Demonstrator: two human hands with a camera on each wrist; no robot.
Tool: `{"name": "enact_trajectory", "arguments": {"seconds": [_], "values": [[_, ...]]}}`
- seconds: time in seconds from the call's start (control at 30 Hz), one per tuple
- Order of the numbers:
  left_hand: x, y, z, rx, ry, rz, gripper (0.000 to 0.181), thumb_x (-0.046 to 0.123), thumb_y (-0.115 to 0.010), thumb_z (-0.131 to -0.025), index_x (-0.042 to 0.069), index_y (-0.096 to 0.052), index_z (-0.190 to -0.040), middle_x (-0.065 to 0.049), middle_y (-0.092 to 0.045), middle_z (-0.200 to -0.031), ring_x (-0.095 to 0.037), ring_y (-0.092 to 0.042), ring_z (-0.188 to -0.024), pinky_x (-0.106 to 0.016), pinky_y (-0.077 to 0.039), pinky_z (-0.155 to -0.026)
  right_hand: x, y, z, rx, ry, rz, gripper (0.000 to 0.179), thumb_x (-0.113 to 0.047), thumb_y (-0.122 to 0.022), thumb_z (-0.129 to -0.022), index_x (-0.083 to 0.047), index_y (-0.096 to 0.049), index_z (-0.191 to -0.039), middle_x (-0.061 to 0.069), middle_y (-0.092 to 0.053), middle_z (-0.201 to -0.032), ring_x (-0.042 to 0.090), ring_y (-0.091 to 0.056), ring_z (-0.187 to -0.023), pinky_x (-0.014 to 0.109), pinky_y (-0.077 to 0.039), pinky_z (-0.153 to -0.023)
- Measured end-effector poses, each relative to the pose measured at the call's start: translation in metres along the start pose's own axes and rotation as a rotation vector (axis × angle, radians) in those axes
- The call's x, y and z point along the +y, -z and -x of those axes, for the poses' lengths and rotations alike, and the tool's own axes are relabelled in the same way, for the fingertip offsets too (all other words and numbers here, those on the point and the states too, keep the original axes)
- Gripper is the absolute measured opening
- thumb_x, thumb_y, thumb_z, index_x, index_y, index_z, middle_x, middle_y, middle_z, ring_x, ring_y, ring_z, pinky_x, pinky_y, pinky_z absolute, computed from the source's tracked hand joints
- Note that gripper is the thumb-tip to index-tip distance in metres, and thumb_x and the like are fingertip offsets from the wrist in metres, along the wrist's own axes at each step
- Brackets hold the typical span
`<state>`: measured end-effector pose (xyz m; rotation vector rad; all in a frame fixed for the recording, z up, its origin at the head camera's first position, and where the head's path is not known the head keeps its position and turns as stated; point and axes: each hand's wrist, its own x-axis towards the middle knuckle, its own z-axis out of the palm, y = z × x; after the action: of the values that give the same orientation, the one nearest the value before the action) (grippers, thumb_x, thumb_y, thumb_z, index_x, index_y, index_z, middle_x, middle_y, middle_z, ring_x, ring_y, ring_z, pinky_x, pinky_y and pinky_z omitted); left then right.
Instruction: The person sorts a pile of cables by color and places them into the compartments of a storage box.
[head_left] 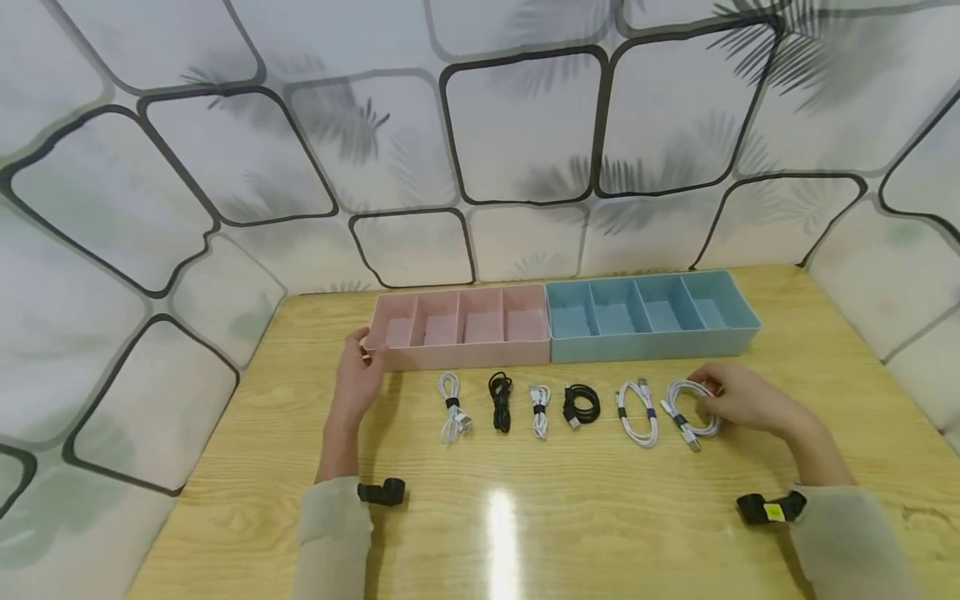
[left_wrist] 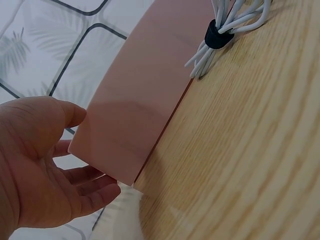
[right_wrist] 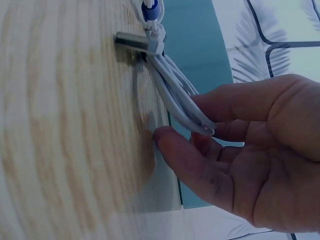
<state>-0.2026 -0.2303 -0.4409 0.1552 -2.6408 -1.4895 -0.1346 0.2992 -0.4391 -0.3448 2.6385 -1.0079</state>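
Observation:
At the left end of a pink divided box [head_left: 465,357], my left hand [head_left: 358,377] grips the corner. In the left wrist view the thumb [left_wrist: 75,114] lies by the front wall while the other fingers reach round the end. My right hand [head_left: 738,398] holds the right side of a coiled white cable [head_left: 672,410], the last in a row. Up close, the cable loops [right_wrist: 175,95] run between its fingers and thumb. A metal plug [right_wrist: 134,42] sticks out from that coil, which has a dark strap round it in the head view.
A blue divided box [head_left: 652,344] adjoins the pink one. In front lie several bundled cables: a white one [head_left: 452,421], a black one [head_left: 500,402], a short white one [head_left: 539,410], a coiled black one [head_left: 592,404] and a white loop [head_left: 637,437]. Patterned cloth [head_left: 525,125] surrounds the wooden table [head_left: 600,533].

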Motion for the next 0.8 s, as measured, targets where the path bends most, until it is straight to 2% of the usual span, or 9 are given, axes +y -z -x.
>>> {"name": "enact_trajectory", "arguments": {"seconds": [0.17, 0.3, 0.43, 0.5, 0.67, 0.8], "values": [[0.0033, -0.0021, -0.0001, 0.001, -0.001, 0.01, 0.053, 0.012, -0.047, -0.101, -0.005, -0.031, -0.148, -0.024, -0.051, -0.119, -0.035, -0.054, -0.109, -0.036, -0.045, -0.086, 0.004, 0.0013, 0.006, -0.066, -0.04, -0.15, 0.028, -0.002, -0.059, -0.092, 0.011, -0.053, -0.116, 0.01, -0.059, -0.087, 0.012, -0.056, -0.066, 0.031, -0.053, -0.054], [-0.0007, 0.0018, -0.0003, -0.008, 0.018, 0.039, 0.054, 0.015, -0.048, -0.101, -0.001, -0.03, -0.149, -0.022, -0.052, -0.118, -0.033, -0.055, -0.109, -0.028, -0.045, -0.079, 0.005, 0.0027, 0.0041, -0.083, -0.063, -0.267, 0.032, -0.006, -0.056, -0.099, 0.009, -0.045, -0.125, 0.014, -0.057, -0.091, 0.017, -0.058, -0.067, 0.035, -0.056, -0.056], [-0.003, 0.0038, 0.0037, -0.001, 0.052, 0.025, 0.054, 0.017, -0.047, -0.102, 0.002, -0.03, -0.15, -0.02, -0.052, -0.118, -0.031, -0.054, -0.112, -0.03, -0.044, -0.082, 0.0069, 0.0033, 0.0053, -0.102, -0.093, -0.356, 0.039, -0.01, -0.053, -0.102, 0.007, -0.036, -0.134, 0.017, -0.057, -0.092, 0.022, -0.062, -0.068, 0.039, -0.058, -0.057], [-0.0008, 0.0032, 0.0042, 0.003, 0.049, 0.021, 0.054, 0.017, -0.047, -0.102, 0.002, -0.03, -0.15, -0.02, -0.051, -0.117, -0.032, -0.054, -0.111, -0.032, -0.044, -0.082, 0.008, 0.0049, 0.0063, -0.09, -0.095, -0.337, 0.038, -0.011, -0.051, -0.104, 0.006, -0.036, -0.134, 0.016, -0.058, -0.089, 0.022, -0.062, -0.068, 0.038, -0.058, -0.057], [0.002, -0.0016, 0.002, -0.009, 0.033, 0.036, 0.053, 0.016, -0.048, -0.101, 0.0, -0.031, -0.149, -0.019, -0.05, -0.112, -0.032, -0.054, -0.106, -0.031, -0.044, -0.08, 0.0101, 0.0084, 0.0062, -0.02, -0.078, -0.18, 0.03, -0.013, -0.046, -0.106, 0.006, -0.04, -0.13, 0.011, -0.059, -0.082, 0.016, -0.058, -0.066, 0.034, -0.055, -0.055], [-0.0017, 0.0001, -0.0009, 0.009, 0.039, 0.018, 0.053, 0.016, -0.048, -0.1, 0.003, -0.032, -0.149, -0.018, -0.051, -0.114, -0.031, -0.055, -0.108, -0.033, -0.045, -0.082, 0.009, 0.0074, 0.0003, 0.009, -0.032, -0.134, 0.037, -0.006, -0.049, -0.103, 0.011, -0.037, -0.133, 0.011, -0.061, -0.088, 0.012, -0.06, -0.071, 0.032, -0.054, -0.06]]}}
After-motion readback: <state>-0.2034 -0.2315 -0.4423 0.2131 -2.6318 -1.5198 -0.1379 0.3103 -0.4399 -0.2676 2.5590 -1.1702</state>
